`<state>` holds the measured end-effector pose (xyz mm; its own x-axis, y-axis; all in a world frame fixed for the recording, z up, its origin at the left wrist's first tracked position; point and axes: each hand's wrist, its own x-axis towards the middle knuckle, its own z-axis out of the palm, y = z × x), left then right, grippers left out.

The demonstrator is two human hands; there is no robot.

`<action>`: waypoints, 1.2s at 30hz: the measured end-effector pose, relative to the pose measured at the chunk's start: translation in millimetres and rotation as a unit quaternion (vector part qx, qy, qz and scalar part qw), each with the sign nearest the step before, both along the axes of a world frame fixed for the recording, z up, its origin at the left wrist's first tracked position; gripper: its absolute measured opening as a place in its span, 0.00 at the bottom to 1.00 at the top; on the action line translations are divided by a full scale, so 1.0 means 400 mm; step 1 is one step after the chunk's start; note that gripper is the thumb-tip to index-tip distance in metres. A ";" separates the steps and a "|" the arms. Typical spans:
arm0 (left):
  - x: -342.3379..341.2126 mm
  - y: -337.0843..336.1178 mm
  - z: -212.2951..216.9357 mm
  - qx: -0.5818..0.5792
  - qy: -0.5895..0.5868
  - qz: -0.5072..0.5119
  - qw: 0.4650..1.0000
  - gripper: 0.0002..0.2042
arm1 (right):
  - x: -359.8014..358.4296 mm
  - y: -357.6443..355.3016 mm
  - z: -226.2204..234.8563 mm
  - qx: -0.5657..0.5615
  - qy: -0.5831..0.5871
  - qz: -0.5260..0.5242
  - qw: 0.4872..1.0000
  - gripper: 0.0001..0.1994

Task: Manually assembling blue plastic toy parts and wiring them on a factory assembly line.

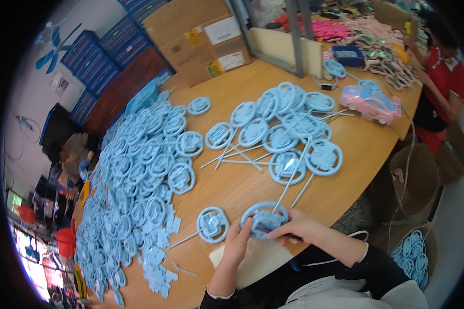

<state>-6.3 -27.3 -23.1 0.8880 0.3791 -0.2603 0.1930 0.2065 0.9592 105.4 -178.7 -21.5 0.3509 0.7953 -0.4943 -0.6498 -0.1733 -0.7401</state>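
Observation:
Near the table's front edge I hold a light-blue toy steering wheel [264, 212] with a thin rod slanting up from it. My left hand [237, 242] grips its left rim, thumb on top. My right hand [300, 227] is closed at the right side, its fingers pressed against the wheel's middle; something dark shows below them, too small to name. Another toy steering wheel [212, 225] lies just left of my hands, its hollow side up and its rod pointing left. A pale sheet [258, 261] lies on the table under my hands.
A big heap of blue wheels [139, 154] covers the left side, with small blue flat pieces [160, 257] beside it. More wheels [281, 136] lie ahead, near a pink toy car [368, 104]. Cardboard boxes [196, 41] stand behind. A co-worker [446, 77] sits at the far right.

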 end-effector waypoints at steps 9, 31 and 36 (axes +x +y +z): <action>0.003 -0.019 0.024 -0.072 -0.044 0.048 0.995 0.17 | -0.026 0.009 -0.010 0.067 0.033 -0.048 0.996 0.17; 0.008 -0.029 0.032 0.063 -0.015 0.013 0.998 0.21 | -0.001 0.011 -0.004 -0.002 0.034 -0.016 0.999 0.15; 0.008 -0.025 0.028 0.061 -0.018 0.016 0.998 0.22 | 0.000 0.013 0.004 0.013 0.040 -0.015 0.999 0.12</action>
